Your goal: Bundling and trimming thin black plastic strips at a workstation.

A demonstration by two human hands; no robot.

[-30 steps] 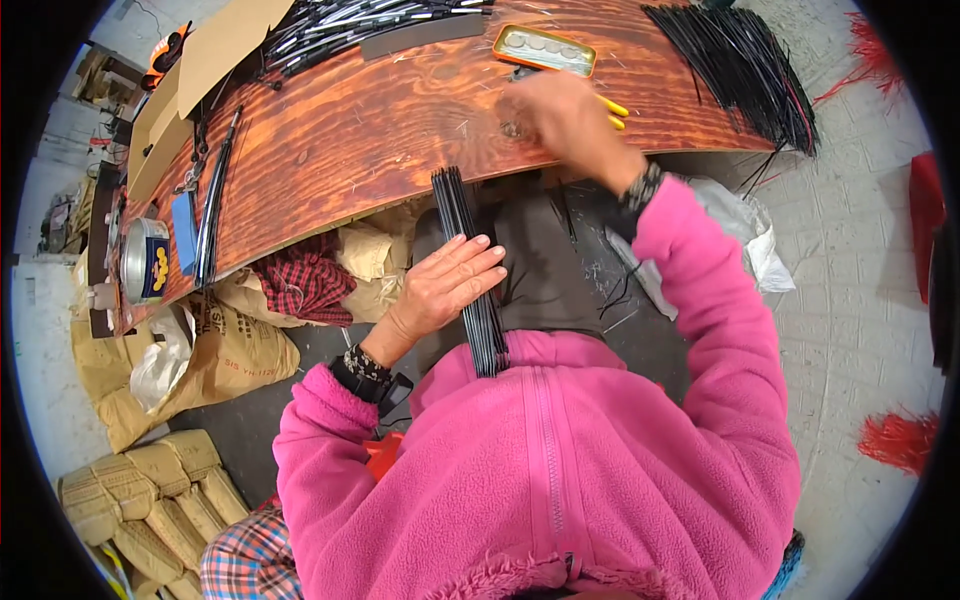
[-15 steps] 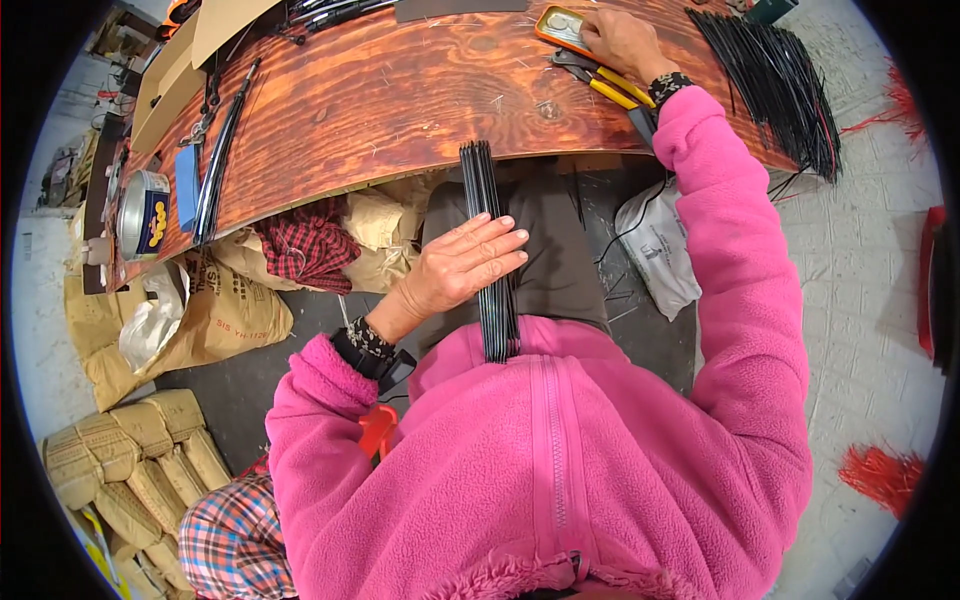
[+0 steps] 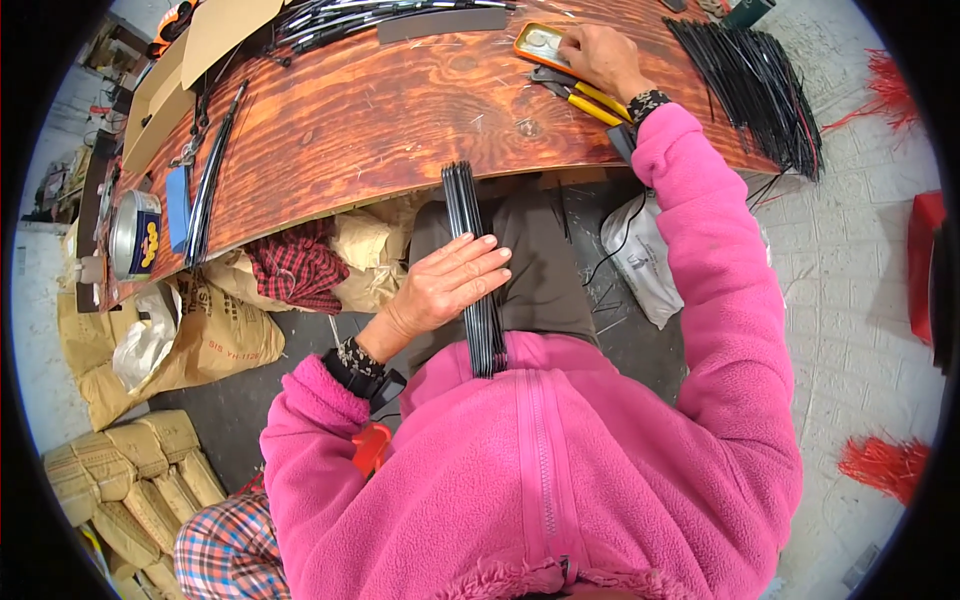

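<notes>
A bundle of thin black rods or tubes (image 3: 462, 202) lies lengthwise over my lap, one end against the pink jacket and the other just short of the table edge. My left hand (image 3: 450, 285) rests flat across it, fingers stretched out. Over the table's far right, my right hand (image 3: 603, 58) has its fingers bent down at the side of a small orange-rimmed tin (image 3: 522, 46) with pale round contents. Its fingertips are partly hidden, and anything between them is too small to make out. Pliers with yellow handles (image 3: 592, 104) lie under my right wrist.
A stack of black strands (image 3: 750, 90) covers the wooden table's (image 3: 400, 120) right end. On the left are a cardboard box (image 3: 160, 115), a round tin (image 3: 135, 235) and a blue block (image 3: 178, 208). Paper sacks (image 3: 225, 335) and a white bag (image 3: 640, 260) stand below the table.
The whole view has shifted slightly, moving the table and bundle a little down and left. My left hand stays on the bundle and my right hand stays at the small tin.
</notes>
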